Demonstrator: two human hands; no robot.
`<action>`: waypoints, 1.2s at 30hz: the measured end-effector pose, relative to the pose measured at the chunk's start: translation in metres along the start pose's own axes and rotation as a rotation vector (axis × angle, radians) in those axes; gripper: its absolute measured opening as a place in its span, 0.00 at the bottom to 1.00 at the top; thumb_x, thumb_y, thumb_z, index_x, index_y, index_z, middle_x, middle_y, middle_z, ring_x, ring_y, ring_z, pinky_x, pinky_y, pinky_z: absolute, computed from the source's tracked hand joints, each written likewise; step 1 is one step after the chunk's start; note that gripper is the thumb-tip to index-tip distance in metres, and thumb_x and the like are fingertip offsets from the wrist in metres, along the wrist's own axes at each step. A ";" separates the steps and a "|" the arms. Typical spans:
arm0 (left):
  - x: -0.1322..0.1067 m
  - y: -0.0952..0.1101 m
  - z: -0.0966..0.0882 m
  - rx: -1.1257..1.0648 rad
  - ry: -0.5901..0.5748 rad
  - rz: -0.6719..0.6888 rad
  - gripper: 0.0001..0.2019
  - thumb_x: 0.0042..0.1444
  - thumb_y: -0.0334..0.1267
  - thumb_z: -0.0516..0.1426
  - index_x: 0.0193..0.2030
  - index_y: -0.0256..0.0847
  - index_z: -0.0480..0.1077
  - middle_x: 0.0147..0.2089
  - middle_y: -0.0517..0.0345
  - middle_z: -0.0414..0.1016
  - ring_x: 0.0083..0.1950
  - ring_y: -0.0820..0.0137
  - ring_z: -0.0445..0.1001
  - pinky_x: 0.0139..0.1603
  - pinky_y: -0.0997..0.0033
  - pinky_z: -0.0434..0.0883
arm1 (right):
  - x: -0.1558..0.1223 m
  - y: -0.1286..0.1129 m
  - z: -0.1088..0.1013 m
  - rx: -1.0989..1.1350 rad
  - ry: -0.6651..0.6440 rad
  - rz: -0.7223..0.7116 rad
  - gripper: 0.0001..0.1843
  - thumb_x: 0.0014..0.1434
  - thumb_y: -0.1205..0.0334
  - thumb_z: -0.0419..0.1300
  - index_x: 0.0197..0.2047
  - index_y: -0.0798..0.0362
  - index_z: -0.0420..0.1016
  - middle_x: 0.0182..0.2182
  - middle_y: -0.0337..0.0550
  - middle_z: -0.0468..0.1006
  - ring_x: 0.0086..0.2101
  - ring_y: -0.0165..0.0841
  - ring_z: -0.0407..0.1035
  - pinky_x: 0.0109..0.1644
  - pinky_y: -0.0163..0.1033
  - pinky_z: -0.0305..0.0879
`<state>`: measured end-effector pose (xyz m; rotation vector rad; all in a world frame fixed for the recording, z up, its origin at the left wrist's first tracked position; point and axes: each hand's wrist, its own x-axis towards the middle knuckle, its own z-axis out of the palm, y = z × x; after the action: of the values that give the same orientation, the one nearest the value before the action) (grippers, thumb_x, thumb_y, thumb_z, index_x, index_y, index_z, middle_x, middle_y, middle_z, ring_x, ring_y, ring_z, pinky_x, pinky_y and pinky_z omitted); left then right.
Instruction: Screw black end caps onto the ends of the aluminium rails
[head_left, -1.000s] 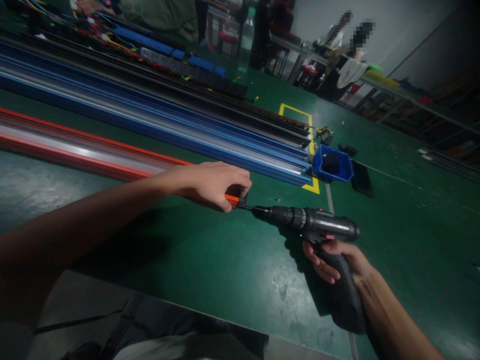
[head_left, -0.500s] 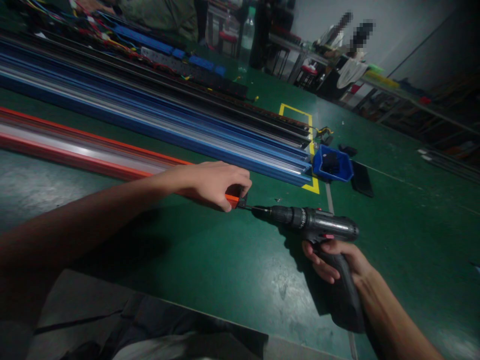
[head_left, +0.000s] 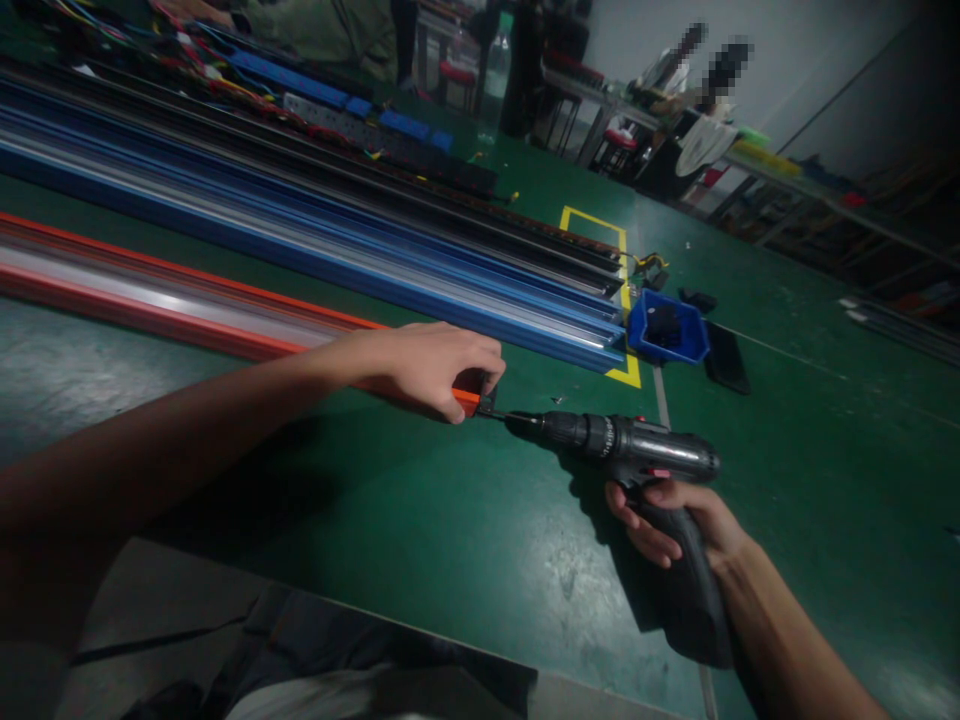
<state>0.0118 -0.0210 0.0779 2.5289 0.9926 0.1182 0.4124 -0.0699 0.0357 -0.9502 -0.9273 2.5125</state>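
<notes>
My left hand (head_left: 442, 368) is closed over the near end of a long red-orange metal profile (head_left: 172, 298), its thumb and fingers curled round a small black end piece (head_left: 487, 398). In my right hand (head_left: 675, 520) is a black cordless drill (head_left: 630, 445), gripped by its handle and pointing left. The drill's thin bit reaches the black end piece, and its tip appears to touch there. Part of the profile's end is hidden under my left hand.
Blue profiles (head_left: 450, 290) and black ones lie behind the red one. A blue bin (head_left: 670, 340) with dark parts stands at their right end, beside a dark flat object (head_left: 726, 358). Colourful wires (head_left: 195, 70) and a person's sleeve (head_left: 322, 35) are at the back left.
</notes>
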 end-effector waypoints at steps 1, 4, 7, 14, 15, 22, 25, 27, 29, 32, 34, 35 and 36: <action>0.000 0.000 0.000 -0.003 0.000 0.001 0.14 0.48 0.46 0.64 0.41 0.47 0.74 0.48 0.59 0.75 0.43 0.65 0.73 0.34 0.69 0.59 | 0.000 0.000 0.000 -0.002 0.001 0.000 0.16 0.59 0.59 0.64 0.43 0.63 0.81 0.29 0.46 0.78 0.14 0.21 0.62 0.22 0.31 0.70; 0.001 -0.002 0.001 -0.016 0.003 0.009 0.13 0.47 0.45 0.65 0.40 0.48 0.74 0.48 0.60 0.75 0.44 0.65 0.73 0.34 0.69 0.59 | -0.001 0.000 -0.002 0.005 0.014 0.011 0.16 0.58 0.58 0.65 0.43 0.63 0.81 0.29 0.45 0.78 0.14 0.21 0.62 0.21 0.31 0.70; 0.001 -0.002 0.001 -0.024 0.002 0.011 0.13 0.46 0.45 0.65 0.39 0.48 0.74 0.47 0.61 0.75 0.44 0.65 0.73 0.35 0.68 0.59 | -0.001 0.001 -0.003 0.018 0.018 0.020 0.15 0.58 0.58 0.65 0.42 0.63 0.80 0.28 0.44 0.77 0.14 0.21 0.61 0.21 0.31 0.70; 0.001 -0.003 0.001 -0.010 -0.003 0.019 0.13 0.47 0.46 0.65 0.39 0.49 0.73 0.48 0.61 0.75 0.44 0.66 0.73 0.34 0.69 0.58 | -0.001 0.001 0.000 0.030 0.017 0.009 0.14 0.58 0.59 0.65 0.41 0.63 0.80 0.28 0.44 0.77 0.15 0.21 0.61 0.22 0.30 0.71; 0.001 -0.003 0.001 -0.007 -0.004 0.019 0.13 0.47 0.46 0.65 0.39 0.49 0.73 0.48 0.61 0.75 0.45 0.66 0.73 0.34 0.69 0.58 | -0.001 0.001 0.000 0.031 0.011 0.008 0.14 0.58 0.59 0.65 0.41 0.63 0.80 0.28 0.44 0.77 0.15 0.21 0.61 0.22 0.30 0.71; 0.001 -0.004 0.002 0.003 -0.007 0.018 0.13 0.48 0.46 0.65 0.41 0.48 0.72 0.48 0.61 0.75 0.45 0.65 0.73 0.35 0.68 0.58 | -0.001 0.001 -0.002 0.020 0.002 -0.003 0.14 0.60 0.59 0.64 0.41 0.63 0.80 0.27 0.42 0.76 0.15 0.20 0.61 0.22 0.30 0.70; 0.000 -0.004 0.003 0.003 -0.003 0.024 0.14 0.48 0.46 0.65 0.41 0.48 0.72 0.48 0.61 0.76 0.45 0.65 0.73 0.35 0.69 0.58 | -0.001 0.001 -0.001 0.021 0.011 0.003 0.14 0.59 0.60 0.64 0.41 0.64 0.81 0.27 0.42 0.76 0.15 0.21 0.61 0.22 0.30 0.71; 0.000 -0.005 0.003 -0.001 -0.001 0.027 0.14 0.48 0.46 0.65 0.41 0.48 0.72 0.48 0.61 0.76 0.44 0.66 0.73 0.34 0.69 0.58 | -0.001 0.001 0.000 0.028 0.010 0.007 0.14 0.59 0.60 0.64 0.41 0.64 0.81 0.27 0.42 0.76 0.15 0.21 0.61 0.22 0.30 0.71; 0.000 -0.005 0.003 -0.004 0.003 0.029 0.14 0.47 0.45 0.65 0.41 0.48 0.72 0.47 0.61 0.76 0.44 0.66 0.73 0.34 0.69 0.58 | 0.000 0.000 0.001 0.031 0.006 0.004 0.14 0.59 0.60 0.64 0.41 0.64 0.81 0.28 0.43 0.77 0.15 0.20 0.62 0.22 0.30 0.71; 0.001 -0.004 0.003 -0.001 0.009 0.030 0.14 0.47 0.45 0.65 0.40 0.47 0.73 0.46 0.61 0.76 0.44 0.66 0.73 0.33 0.69 0.58 | 0.000 0.000 0.002 0.023 -0.010 -0.008 0.16 0.58 0.59 0.65 0.43 0.65 0.81 0.29 0.45 0.78 0.15 0.21 0.63 0.22 0.30 0.71; 0.001 -0.004 0.003 0.004 0.009 0.033 0.14 0.47 0.44 0.65 0.40 0.47 0.73 0.46 0.61 0.75 0.44 0.66 0.73 0.33 0.69 0.58 | 0.000 0.001 0.001 0.019 -0.020 -0.014 0.16 0.58 0.59 0.64 0.44 0.65 0.81 0.29 0.46 0.78 0.15 0.21 0.64 0.22 0.31 0.71; 0.001 -0.004 0.003 0.007 0.010 0.034 0.14 0.47 0.44 0.65 0.40 0.47 0.73 0.46 0.61 0.75 0.44 0.66 0.73 0.33 0.69 0.58 | 0.000 0.001 0.001 0.018 -0.023 -0.015 0.16 0.58 0.59 0.64 0.44 0.65 0.81 0.29 0.46 0.78 0.15 0.21 0.64 0.22 0.31 0.71; 0.001 -0.004 0.003 0.009 0.010 0.034 0.13 0.47 0.44 0.65 0.40 0.47 0.73 0.47 0.61 0.76 0.44 0.66 0.73 0.33 0.69 0.58 | 0.000 0.001 0.001 0.019 -0.023 -0.014 0.16 0.59 0.60 0.64 0.43 0.65 0.81 0.29 0.45 0.78 0.15 0.21 0.64 0.22 0.31 0.71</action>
<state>0.0104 -0.0187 0.0732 2.5568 0.9567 0.1369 0.4120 -0.0712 0.0354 -0.9078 -0.9128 2.5212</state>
